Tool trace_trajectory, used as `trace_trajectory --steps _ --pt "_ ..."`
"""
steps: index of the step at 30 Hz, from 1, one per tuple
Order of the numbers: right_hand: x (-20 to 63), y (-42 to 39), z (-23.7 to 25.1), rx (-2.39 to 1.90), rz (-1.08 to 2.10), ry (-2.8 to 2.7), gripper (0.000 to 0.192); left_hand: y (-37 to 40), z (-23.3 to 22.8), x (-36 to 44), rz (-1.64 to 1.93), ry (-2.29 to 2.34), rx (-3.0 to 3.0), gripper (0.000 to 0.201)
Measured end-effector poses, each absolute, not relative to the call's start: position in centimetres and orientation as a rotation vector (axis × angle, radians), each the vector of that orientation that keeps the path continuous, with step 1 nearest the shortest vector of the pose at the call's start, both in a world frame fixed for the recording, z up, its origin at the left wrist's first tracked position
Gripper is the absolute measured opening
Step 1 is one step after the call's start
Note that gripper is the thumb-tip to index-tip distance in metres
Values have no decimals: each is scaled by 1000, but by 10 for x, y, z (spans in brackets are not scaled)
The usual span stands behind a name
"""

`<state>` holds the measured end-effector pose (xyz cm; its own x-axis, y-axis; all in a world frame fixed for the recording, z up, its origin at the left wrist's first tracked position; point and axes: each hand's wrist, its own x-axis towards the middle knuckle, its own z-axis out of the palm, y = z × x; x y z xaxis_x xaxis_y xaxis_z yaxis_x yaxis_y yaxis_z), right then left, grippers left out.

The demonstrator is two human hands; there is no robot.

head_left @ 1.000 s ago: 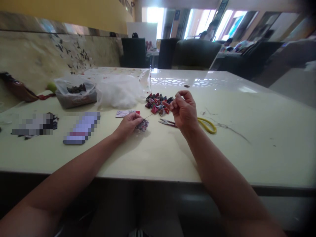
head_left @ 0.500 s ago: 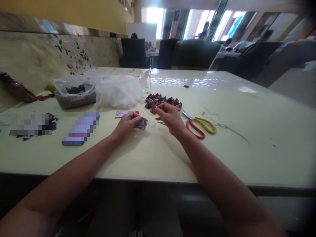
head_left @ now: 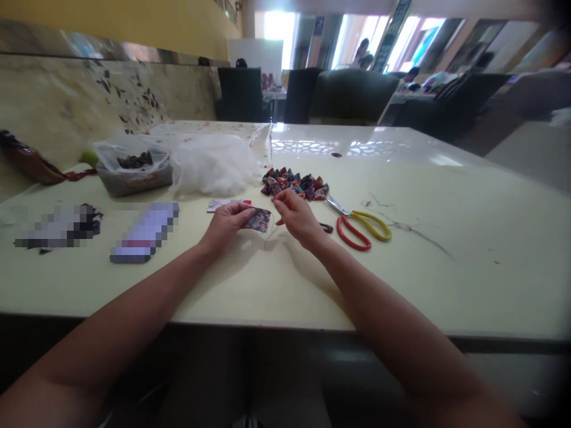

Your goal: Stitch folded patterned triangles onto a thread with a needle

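Observation:
A small patch of dark patterned fabric (head_left: 257,220) is pinched between the thumb and fingers of my left hand (head_left: 226,223). From its right edge a thin thread (head_left: 266,239) hangs in a loop and leads toward my right hand (head_left: 292,217). That hand's fingertips are pinched together on the thread, just right of the fabric; whether a needle is between them is too small to see. Behind my right hand lies a pile of small stuffed fabric pieces (head_left: 307,185). A dark small tool handle (head_left: 327,227) shows partly beside my right wrist.
Scissors (head_left: 363,229) with red and yellow handles lie to the right, near loose threads (head_left: 419,235). White stuffing (head_left: 214,163) and a plastic-lined container (head_left: 134,178) stand at the back left. A blurred-out phone (head_left: 145,232) and fabric scraps (head_left: 62,227) lie left.
My right hand has moved left, closer to the fabric, and the thread now hangs in a slack loop. The fabric patch has turned flatter toward me, and more of the dark tool shows.

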<state>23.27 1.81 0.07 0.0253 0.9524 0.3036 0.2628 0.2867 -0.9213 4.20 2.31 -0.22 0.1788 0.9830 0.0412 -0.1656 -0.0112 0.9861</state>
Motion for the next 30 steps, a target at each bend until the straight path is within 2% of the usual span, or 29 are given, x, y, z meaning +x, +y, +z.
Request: trace_trajectory --steps 7,30 --pt "231 7 15 -1120 477 -1682 19 22 -1 43 1239 945 1205 33" --pt "224 2 16 -1174 463 -1761 21 19 0 44 1252 916 1270 29"
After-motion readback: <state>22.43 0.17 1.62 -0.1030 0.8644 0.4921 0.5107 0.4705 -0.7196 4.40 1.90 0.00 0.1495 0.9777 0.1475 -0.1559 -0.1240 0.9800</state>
